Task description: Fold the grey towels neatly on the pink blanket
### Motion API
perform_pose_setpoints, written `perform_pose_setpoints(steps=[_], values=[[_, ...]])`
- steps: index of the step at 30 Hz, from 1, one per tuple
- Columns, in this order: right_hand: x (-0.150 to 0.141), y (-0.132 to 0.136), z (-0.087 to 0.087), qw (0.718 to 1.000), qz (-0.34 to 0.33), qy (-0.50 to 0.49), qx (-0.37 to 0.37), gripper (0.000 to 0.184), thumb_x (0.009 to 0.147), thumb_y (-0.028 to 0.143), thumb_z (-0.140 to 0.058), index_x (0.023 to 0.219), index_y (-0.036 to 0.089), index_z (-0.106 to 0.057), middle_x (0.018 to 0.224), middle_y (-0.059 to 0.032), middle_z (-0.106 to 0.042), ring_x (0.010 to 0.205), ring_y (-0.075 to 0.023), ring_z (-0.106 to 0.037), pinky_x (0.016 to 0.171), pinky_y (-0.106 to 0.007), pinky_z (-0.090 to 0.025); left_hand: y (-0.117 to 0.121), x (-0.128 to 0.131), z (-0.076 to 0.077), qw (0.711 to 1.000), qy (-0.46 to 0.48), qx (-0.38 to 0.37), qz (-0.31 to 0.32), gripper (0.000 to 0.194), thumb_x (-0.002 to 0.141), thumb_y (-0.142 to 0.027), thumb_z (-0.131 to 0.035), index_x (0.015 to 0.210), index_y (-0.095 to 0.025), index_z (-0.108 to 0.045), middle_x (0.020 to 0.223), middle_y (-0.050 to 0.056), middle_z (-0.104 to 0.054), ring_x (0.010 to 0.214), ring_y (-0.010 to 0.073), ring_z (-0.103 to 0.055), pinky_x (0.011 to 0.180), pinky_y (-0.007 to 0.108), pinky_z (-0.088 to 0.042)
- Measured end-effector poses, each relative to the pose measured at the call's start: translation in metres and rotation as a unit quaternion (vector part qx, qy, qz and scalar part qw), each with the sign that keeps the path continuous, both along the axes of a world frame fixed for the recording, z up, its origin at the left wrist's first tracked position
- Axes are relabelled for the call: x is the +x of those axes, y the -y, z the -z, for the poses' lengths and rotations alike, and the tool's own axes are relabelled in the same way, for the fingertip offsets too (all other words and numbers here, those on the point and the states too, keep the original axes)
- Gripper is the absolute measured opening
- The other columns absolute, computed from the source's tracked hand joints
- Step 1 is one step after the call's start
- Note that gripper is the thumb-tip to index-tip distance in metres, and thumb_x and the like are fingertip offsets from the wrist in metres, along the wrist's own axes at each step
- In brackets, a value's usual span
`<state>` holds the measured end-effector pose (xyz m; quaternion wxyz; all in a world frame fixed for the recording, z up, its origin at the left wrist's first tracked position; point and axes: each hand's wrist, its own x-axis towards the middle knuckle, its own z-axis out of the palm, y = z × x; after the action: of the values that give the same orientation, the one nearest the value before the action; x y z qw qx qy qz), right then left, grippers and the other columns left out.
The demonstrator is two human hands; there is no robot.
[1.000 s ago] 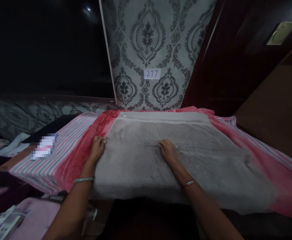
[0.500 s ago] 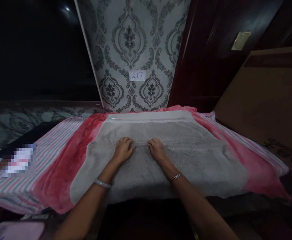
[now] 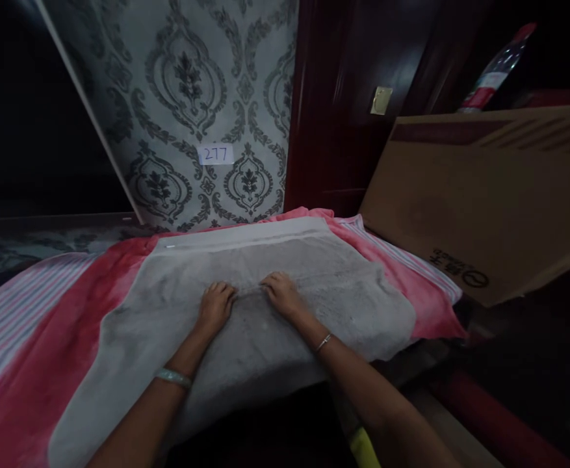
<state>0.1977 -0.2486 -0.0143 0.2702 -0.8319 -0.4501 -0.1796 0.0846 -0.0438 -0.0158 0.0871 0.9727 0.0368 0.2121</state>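
A grey plush cloth [image 3: 246, 344] lies spread out in front of me, with a pale, smooth band [image 3: 246, 235] along its far edge. My left hand [image 3: 216, 307] rests on its middle, fingers curled and closed on a low crease. A short gap to the right, my right hand [image 3: 283, 296] pinches the same crease, its fingertips pointing toward the left hand. Both wrists wear bracelets. Under the grey cloth is a red and pink plush blanket [image 3: 55, 338], showing at both sides.
Striped fabric [image 3: 16, 305] lies at the left, beneath the blanket. A large cardboard box [image 3: 479, 195] stands at the right, with a bottle [image 3: 496, 75] behind its top edge. Patterned wallpaper [image 3: 192, 97] bearing a paper label [image 3: 215, 154] and a dark red door [image 3: 343, 110] border the far side.
The view has swung to the right, bringing more of the box and the bottle into sight. Both hands remain on the crease of the grey cloth, with little visible movement along it.
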Motion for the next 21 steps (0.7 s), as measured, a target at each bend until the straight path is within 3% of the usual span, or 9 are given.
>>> perform_pose_setpoints(steps=[6, 9, 12, 17, 21], values=[[0.063, 0.108, -0.001, 0.994, 0.108, -0.003, -0.009, 0.021, 0.094, 0.011, -0.054, 0.102, 0.018, -0.074, 0.107, -0.0084, -0.072, 0.103, -0.0213, -0.062, 0.095, -0.035, -0.042, -0.003, 0.002, 0.001, 1.000, 0.020, -0.011, 0.010, 0.025, 0.091, -0.026, -0.048, 0.094, -0.021, -0.072, 0.094, 0.013, -0.067, 0.097, 0.0314, -0.058, 0.084, 0.043, -0.045], [0.083, 0.145, 0.000, 0.990, 0.135, 0.002, -0.028, 0.026, 0.093, 0.011, -0.055, 0.109, 0.020, -0.073, 0.114, -0.0077, -0.072, 0.109, -0.0232, -0.060, 0.098, -0.038, -0.040, -0.005, 0.002, 0.002, 1.000, 0.024, -0.003, 0.010, 0.026, 0.092, -0.026, -0.047, 0.095, -0.020, -0.072, 0.095, 0.012, -0.067, 0.097, 0.0303, -0.059, 0.085, 0.042, -0.046], [0.093, 0.158, 0.003, 0.989, 0.140, 0.007, -0.048, 0.030, 0.091, 0.011, -0.057, 0.114, 0.023, -0.072, 0.117, -0.0067, -0.072, 0.113, -0.0247, -0.058, 0.099, -0.040, -0.038, -0.005, 0.001, 0.001, 0.999, 0.026, 0.018, 0.009, 0.026, 0.093, -0.027, -0.047, 0.095, -0.020, -0.072, 0.093, 0.011, -0.066, 0.096, 0.0283, -0.059, 0.085, 0.040, -0.047], [0.099, 0.157, 0.013, 0.987, 0.152, 0.014, -0.051, 0.025, 0.094, 0.012, -0.052, 0.101, 0.021, -0.075, 0.104, -0.0088, -0.074, 0.104, -0.0253, -0.060, 0.097, -0.040, -0.037, -0.005, 0.001, 0.002, 0.998, 0.041, 0.041, 0.004, 0.027, 0.095, -0.028, -0.046, 0.093, -0.020, -0.072, 0.089, 0.010, -0.067, 0.093, 0.0271, -0.061, 0.081, 0.039, -0.048], [0.098, 0.156, 0.020, 0.983, 0.177, 0.023, -0.039, 0.027, 0.099, 0.017, -0.048, 0.110, 0.019, -0.072, 0.112, -0.0119, -0.072, 0.107, -0.0267, -0.058, 0.097, -0.041, -0.037, -0.008, 0.002, 0.004, 0.996, 0.074, 0.046, 0.010, 0.028, 0.095, -0.028, -0.045, 0.091, -0.020, -0.071, 0.089, 0.010, -0.069, 0.091, 0.0267, -0.061, 0.081, 0.039, -0.049]])
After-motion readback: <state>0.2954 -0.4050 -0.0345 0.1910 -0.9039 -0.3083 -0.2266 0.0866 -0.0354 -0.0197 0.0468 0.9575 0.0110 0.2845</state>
